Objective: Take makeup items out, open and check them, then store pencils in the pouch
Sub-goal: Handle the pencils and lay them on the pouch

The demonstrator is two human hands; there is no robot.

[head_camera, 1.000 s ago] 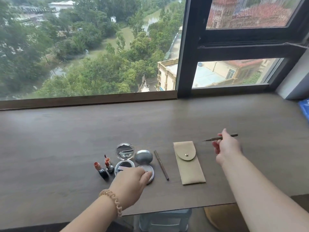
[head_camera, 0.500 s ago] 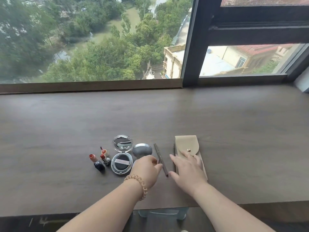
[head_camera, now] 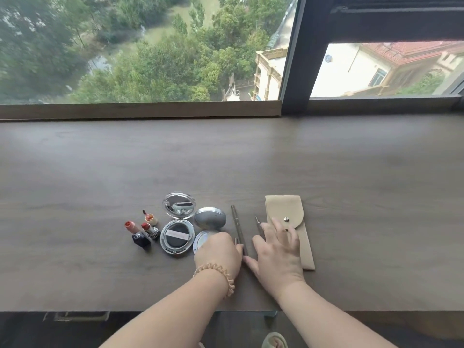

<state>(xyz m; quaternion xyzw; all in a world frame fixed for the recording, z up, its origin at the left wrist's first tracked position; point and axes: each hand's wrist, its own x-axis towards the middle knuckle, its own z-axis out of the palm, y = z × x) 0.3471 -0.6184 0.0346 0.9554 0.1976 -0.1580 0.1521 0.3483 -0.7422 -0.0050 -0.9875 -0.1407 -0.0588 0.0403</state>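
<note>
Head view: two hands, two pencils, one pouch. My right hand (head_camera: pixel 278 249) lies released, fingers spread flat across the beige snap-flap fabric pouch (head_camera: pixel 283 207) and a slim brown pencil with its tip bared (head_camera: pixel 257 223), which lies just beside the pouch's left edge. My left hand (head_camera: pixel 218 252), a coiled peach band (head_camera: pixel 218 271) at its wrist, curls at the near end of a longer brown capped pencil (head_camera: pixel 237 222) lying between my hands; I cannot tell whether it grips. Left of that hand sit two open round compacts, one silver (head_camera: pixel 210 218), one mirrored (head_camera: pixel 177 237), then three uncapped lipsticks (head_camera: pixel 140 234). The dark wooden table (head_camera: pixel 351 184) runs wide beyond my fingertips and right of the pouch; its near edge crosses my forearms.
</note>
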